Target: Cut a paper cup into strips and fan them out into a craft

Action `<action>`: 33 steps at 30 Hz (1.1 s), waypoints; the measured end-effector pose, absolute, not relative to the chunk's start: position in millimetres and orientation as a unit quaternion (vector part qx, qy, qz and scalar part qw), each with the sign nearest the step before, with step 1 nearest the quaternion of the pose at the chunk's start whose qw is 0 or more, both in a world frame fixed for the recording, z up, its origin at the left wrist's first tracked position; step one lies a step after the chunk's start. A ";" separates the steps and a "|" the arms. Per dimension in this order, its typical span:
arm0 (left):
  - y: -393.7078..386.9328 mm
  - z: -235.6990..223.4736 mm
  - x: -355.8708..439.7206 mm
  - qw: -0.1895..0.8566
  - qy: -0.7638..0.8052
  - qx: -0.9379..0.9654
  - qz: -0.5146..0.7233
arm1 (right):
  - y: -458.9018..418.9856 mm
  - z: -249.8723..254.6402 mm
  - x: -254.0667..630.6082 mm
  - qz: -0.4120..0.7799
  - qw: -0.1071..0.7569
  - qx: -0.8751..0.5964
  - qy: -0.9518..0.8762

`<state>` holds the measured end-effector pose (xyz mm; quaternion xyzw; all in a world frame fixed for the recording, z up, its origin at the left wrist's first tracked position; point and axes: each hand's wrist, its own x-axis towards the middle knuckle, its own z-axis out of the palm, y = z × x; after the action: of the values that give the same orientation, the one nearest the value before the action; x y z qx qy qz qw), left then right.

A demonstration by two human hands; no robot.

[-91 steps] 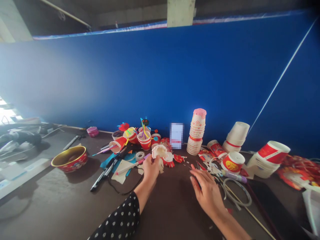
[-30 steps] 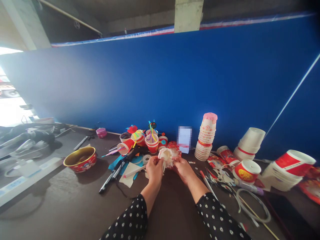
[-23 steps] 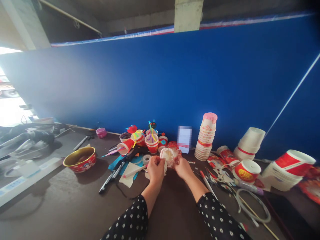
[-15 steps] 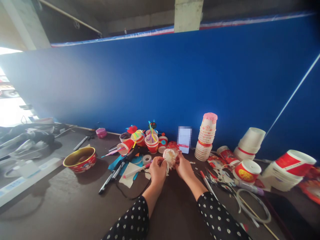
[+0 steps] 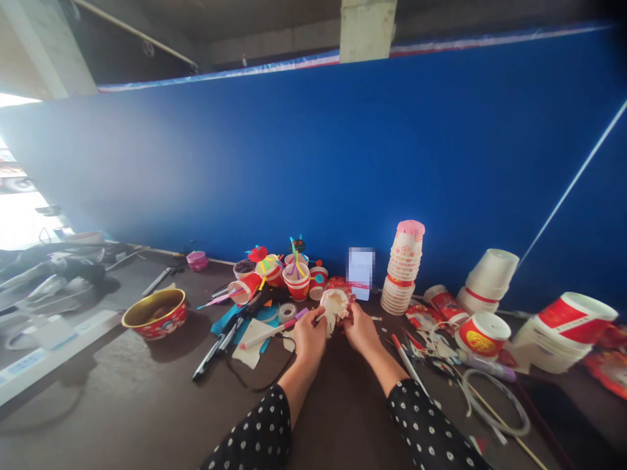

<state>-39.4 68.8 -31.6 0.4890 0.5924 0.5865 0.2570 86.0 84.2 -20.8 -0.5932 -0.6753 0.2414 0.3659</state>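
Between my hands is a cut paper cup, pale inside, its side snipped into strips that spread and hang down. My left hand pinches its left edge, with thumb and fingers closed. On the opposite side, my right hand grips the strips at the right edge. Just left of my left hand lie a pink marker and a piece of cream paper. A roll of clear tape sits behind them. Decorated red-and-white paper cups stand beyond my left hand.
A tall stack of paper cups stands behind my right hand. To the right are more cups, scissors, scraps and a coiled clear tube. At left are a red-and-gold bowl and a power strip. A blue partition rises behind.
The cut paper cup has turned and opened wider between my hands, showing more of its inside. Both hands keep nearly the same place.
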 end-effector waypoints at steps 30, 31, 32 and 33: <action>60.8 -36.8 -29.7 0.138 0.546 0.688 0.457 | 76.8 -25.6 88.1 0.232 0.463 -0.586 -0.623; 60.1 -36.4 -29.5 0.133 0.549 0.687 0.456 | 75.6 -24.9 88.6 0.228 0.463 -0.585 -0.626; 59.3 -35.6 -29.3 0.128 0.551 0.686 0.458 | 74.3 -23.9 89.0 0.223 0.462 -0.585 -0.628; 58.3 -34.4 -29.3 0.123 0.554 0.684 0.459 | 72.8 -22.6 89.5 0.216 0.463 -0.584 -0.631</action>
<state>-29.3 58.3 -34.4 0.6835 0.5536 0.4595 0.1232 89.5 72.8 -22.6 -0.5843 -0.6307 0.2158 0.4629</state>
